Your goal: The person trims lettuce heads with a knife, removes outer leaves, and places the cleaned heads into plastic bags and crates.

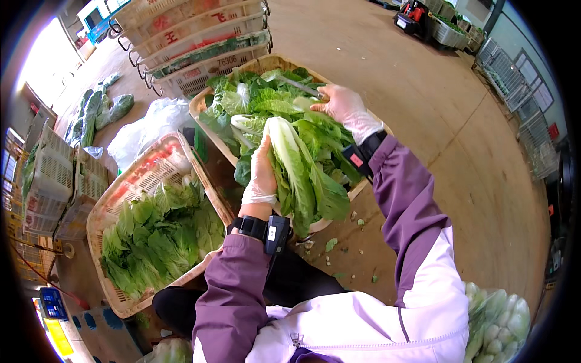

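My left hand [262, 174], in a thin translucent glove, is closed around a head of leafy green lettuce [295, 168], its white base up and its leaves hanging down. My right hand [341, 103], gloved the same way, grips a knife [299, 86] whose blade points up and left over the leaves. Beneath both hands is a plastic crate [211, 131] filled with loose green leaves [272, 97]. To the left, a second plastic crate [109, 290] holds green leafy heads [154, 240] laid in rows.
Stacked plastic crates [204, 41] stand behind the leaf crate. White plastic bags [150, 127] lie beside them. More crates [50, 181] are at the far left. Leaf scraps [332, 245] dot the floor, and a clear bag of vegetables [499, 322] sits at the lower right.
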A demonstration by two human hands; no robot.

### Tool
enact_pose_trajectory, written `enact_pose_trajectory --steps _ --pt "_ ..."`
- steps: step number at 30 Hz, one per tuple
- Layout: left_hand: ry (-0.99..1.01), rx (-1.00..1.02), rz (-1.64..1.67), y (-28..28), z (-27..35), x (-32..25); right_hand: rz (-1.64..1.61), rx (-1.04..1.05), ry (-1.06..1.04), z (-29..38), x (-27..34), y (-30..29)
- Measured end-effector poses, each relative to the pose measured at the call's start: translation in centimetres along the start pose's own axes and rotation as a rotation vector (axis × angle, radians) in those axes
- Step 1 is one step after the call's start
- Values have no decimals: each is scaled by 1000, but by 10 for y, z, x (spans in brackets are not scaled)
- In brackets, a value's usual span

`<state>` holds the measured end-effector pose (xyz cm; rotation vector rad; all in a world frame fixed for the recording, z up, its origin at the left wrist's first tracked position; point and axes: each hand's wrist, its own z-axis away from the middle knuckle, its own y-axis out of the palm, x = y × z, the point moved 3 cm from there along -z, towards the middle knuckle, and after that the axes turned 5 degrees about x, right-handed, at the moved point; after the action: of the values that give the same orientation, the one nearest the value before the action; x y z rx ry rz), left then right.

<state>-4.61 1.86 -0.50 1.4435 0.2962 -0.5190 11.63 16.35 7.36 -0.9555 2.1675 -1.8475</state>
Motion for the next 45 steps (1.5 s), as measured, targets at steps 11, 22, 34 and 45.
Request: enact_pose_trajectory --steps 11,22,34,45 --pt "69 -94 -243 -8 -12 12 -789 601 73 29 64 10" --pt "220 -157 -1278 2 -8 11 -785 619 223 33 50 34" --pt "14 241 -455 34 12 -10 -928 824 75 28 33 13" --pt "-114 270 -156 35 34 -19 -712 346 44 -27 27 -4"
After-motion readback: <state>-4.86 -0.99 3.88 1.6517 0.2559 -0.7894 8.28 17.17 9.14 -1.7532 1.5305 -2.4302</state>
